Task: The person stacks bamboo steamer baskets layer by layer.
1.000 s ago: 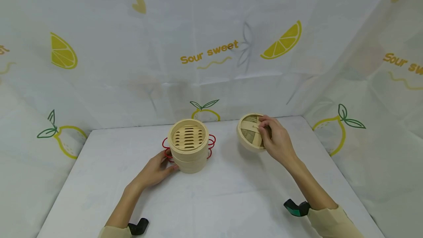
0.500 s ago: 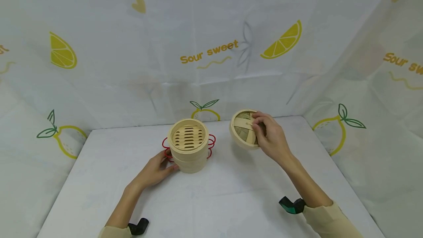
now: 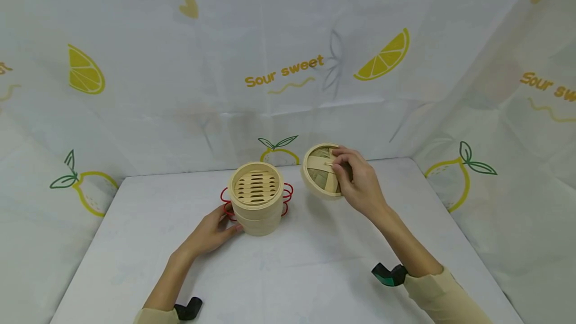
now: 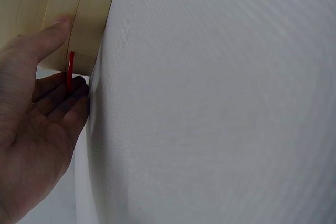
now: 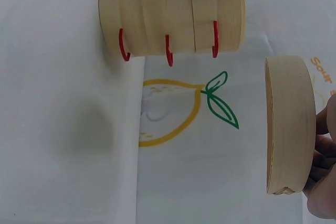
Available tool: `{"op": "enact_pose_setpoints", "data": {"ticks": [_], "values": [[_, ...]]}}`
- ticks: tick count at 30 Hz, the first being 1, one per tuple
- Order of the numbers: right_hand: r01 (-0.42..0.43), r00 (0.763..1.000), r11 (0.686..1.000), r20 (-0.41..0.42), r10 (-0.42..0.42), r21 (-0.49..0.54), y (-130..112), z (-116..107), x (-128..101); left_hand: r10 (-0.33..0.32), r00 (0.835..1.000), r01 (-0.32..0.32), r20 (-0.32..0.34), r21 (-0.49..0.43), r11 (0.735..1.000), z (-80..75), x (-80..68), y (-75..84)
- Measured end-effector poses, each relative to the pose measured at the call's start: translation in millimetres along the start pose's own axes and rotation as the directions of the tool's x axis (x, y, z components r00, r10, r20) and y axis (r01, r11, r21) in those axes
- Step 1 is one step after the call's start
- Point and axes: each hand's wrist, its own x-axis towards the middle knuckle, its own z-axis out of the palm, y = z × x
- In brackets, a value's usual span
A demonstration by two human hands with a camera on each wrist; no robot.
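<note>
Bamboo steamer lid pinched by its handle in right hand, aloft beside steamer stack. Left hand relaxed, steadying stack. Best kept level, centred before lowering.

My left hand and right hand are bare. I wear pale beige long sleeves pushed back from the wrists. A black clip sits under my left wrist, a dark green one under my right.

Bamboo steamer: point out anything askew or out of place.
The lid is off the steamer, held tilted in the air by the right hand. The left hand rests against the steamer's side. A red wire rack sits under it. No damage shows.
</note>
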Motion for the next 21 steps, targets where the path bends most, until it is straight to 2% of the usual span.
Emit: {"op": "enact_pose_setpoints", "data": {"ticks": [14, 21], "values": [[0.059, 0.998, 0.997, -0.010, -0.058, 0.055, -17, 17, 17, -0.011, 1.000, 0.011, 0.004, 0.002, 1.000, 0.2, -0.4, -1.1], [0.063, 0.998, 0.995, 0.011, -0.064, 0.080, -25, 26, 24, -0.002, 1.000, 0.002, 0.003, -0.001, 1.000, -0.7, -0.4, 0.2]]}}
